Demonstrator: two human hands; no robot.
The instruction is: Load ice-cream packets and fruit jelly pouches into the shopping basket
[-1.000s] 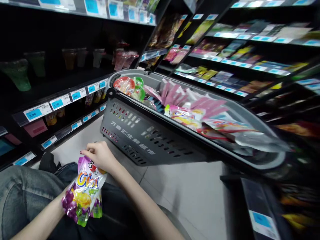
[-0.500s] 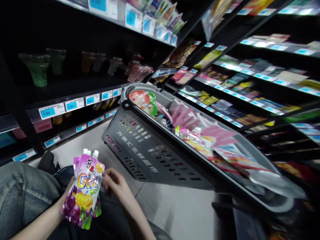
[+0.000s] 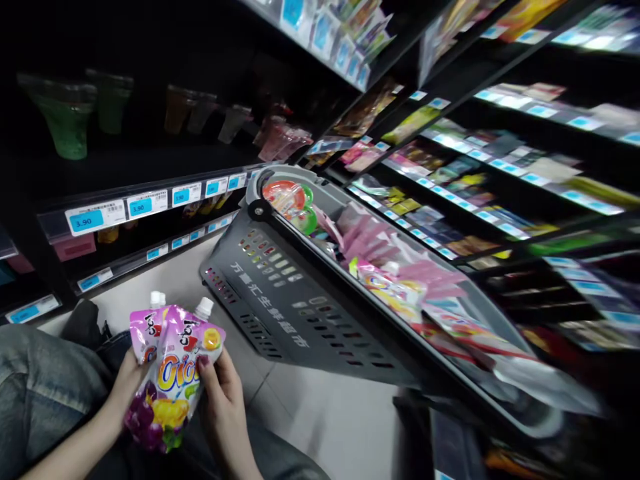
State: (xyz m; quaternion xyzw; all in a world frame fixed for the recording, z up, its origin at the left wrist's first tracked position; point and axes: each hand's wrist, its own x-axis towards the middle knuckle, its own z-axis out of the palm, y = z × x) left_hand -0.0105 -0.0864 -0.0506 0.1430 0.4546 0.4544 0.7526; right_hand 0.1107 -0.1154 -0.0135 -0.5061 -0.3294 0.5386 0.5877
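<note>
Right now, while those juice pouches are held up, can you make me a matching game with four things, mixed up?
Things:
1. Front pouch
2. Basket
3. Leftmost cup
4. 3.90 price tag

Match with:
A. Green
B. Blue and white
C. Touched by the thumb of the right grip
D. Grey, with holes in its side

Pairs: 1-C, 2-D, 3-A, 4-B

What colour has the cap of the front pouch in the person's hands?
The cap is white, seen best in the head view.
</note>
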